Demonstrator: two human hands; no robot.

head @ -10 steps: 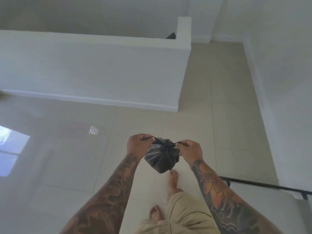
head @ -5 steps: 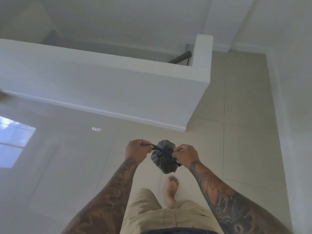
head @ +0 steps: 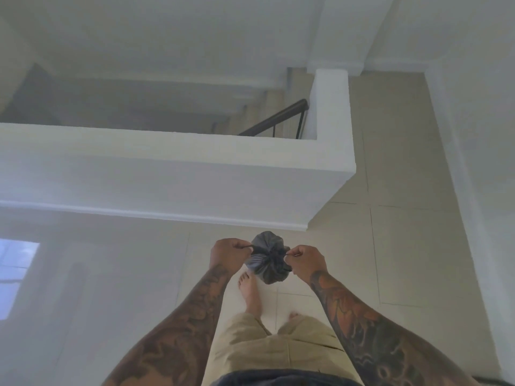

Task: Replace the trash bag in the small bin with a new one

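A pale tiled floor (head: 404, 246) fills most of the view, glossy enough on the left to mirror a window. Across the middle runs a low white wall (head: 167, 176), turning a corner at the right; behind it a stairwell drops away, with a dark handrail (head: 278, 118) slanting down beside the corner post. A plain white wall stands along the right side.

Below, two tattooed forearms reach forward over tan shorts (head: 278, 349) and two bare feet, the left foot (head: 249, 291) set ahead of the other.

Between the hands hangs a small dark grey trash bag (head: 267, 257), gathered shut at its top and bulging below, held in the air above the floor, just in front of the low wall's base. The left hand (head: 230, 253) is closed into a fist at the bag's left side, fingers pinched on a thin dark tie strand. The right hand (head: 306, 261) is closed likewise at the bag's right side, pinching the other strand. Both strands run taut from the fingers into the bag's gathered neck.
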